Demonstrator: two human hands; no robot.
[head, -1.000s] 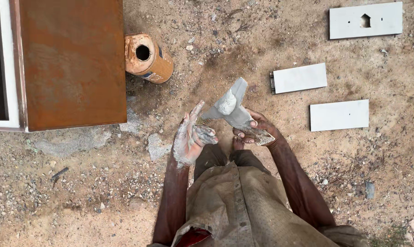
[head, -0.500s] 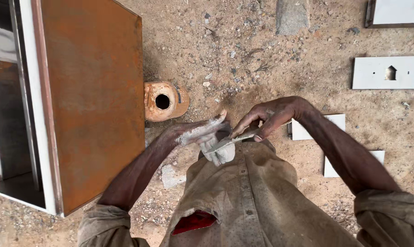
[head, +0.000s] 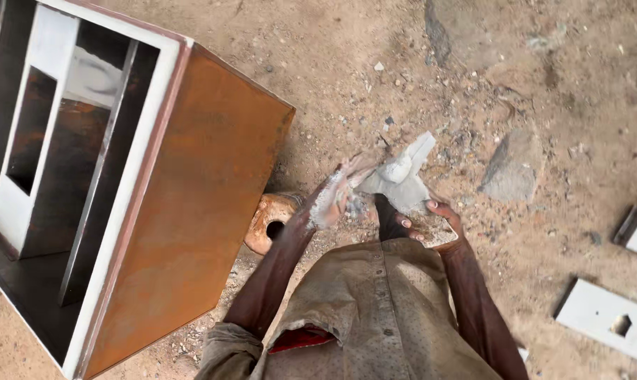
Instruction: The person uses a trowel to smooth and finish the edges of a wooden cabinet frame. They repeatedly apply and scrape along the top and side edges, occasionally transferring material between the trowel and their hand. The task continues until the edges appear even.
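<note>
Both hands grip stuff: left hand point(head: 332, 199), caked white, pinches the grey rag point(head: 401, 184); right hand point(head: 431, 222) cups a flat slab point(head: 436, 231) underneath. Wet fingers, might slip.

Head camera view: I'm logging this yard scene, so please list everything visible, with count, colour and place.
Metal cabinet: one, rust-orange with white frame, lying left.
Can: one, rusty orange, lying beside the cabinet, opening visible.
Flat stone: one, grey, on the dirt at right.
Metal plates: two, white, lower right; one has a cut-out hole.
Putty lump on scrap: one, pale grey, in the hands.
Left hand: putty-smeared, touching the scrap.
Right hand: holding the scrap from below.
</note>
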